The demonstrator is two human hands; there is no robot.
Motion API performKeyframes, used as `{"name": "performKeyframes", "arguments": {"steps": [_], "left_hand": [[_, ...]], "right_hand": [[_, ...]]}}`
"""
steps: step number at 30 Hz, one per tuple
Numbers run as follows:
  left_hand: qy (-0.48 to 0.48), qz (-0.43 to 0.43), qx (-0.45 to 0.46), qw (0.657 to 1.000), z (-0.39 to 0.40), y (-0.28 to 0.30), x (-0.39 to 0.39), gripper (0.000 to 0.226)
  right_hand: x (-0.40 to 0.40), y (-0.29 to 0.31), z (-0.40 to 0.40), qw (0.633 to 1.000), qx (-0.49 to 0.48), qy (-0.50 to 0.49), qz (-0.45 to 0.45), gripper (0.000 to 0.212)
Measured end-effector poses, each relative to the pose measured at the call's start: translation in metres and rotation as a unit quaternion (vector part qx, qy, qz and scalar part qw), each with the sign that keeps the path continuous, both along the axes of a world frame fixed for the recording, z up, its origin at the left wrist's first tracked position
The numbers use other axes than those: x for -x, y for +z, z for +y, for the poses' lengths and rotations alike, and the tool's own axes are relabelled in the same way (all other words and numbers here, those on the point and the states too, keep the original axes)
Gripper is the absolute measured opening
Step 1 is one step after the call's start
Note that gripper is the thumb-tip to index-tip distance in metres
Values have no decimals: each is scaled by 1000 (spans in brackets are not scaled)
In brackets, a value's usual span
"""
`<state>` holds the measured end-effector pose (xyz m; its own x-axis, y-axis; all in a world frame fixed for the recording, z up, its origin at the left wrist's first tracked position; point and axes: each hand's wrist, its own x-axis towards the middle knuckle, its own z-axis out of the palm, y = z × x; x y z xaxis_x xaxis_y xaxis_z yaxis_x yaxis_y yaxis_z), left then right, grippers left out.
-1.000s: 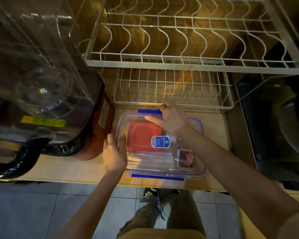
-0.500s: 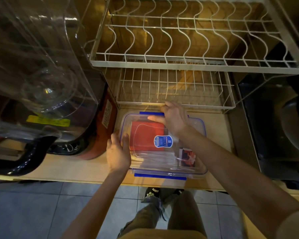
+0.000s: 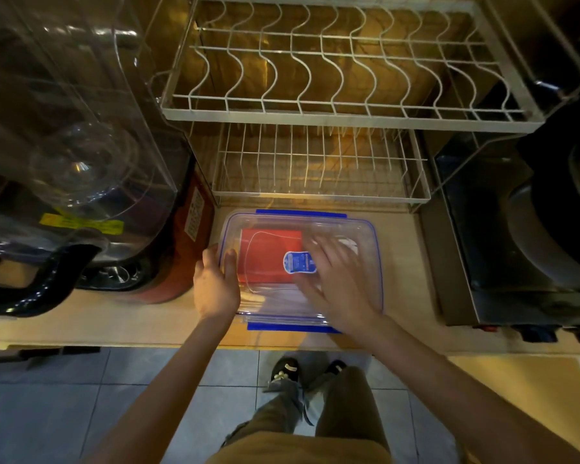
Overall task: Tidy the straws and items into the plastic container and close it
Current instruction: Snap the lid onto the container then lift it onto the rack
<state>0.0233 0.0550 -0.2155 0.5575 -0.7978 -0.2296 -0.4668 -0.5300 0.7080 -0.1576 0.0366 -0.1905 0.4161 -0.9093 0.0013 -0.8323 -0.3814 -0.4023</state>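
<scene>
Our right hand (image 3: pixel 332 279) has slid back, flat and open, across the lid (image 3: pixel 335 226) — left hand (image 3: pixel 215 283) grips the plastic container (image 3: pixel 377 262) — latching comes next.

Container on the desk, below a 2-tier rack

The plastic container (image 3: pixel 302 272) sits on the desk (image 3: pixel 114 326), lid on, with the wire rack (image 3: pixel 318 162) just behind at 12 o'clock. A clear-lidded appliance (image 3: pixel 81 162) lies at 9 o'clock, a stove (image 3: pixel 516 246) at 3 o'clock, the floor (image 3: pixel 64 396) at 6 o'clock.
</scene>
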Motion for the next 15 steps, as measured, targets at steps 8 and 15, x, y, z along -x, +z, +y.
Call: {"name": "performKeyframes", "arguments": {"steps": [8, 15], "left_hand": [[-5, 8, 3, 1000, -1, -2, 1, 43], [-4, 3, -1, 1000, 2, -2, 0, 45]], "right_hand": [[17, -31, 38, 978, 50, 82, 186, 107], [18, -35, 37, 975, 59, 112, 181, 110]]}}
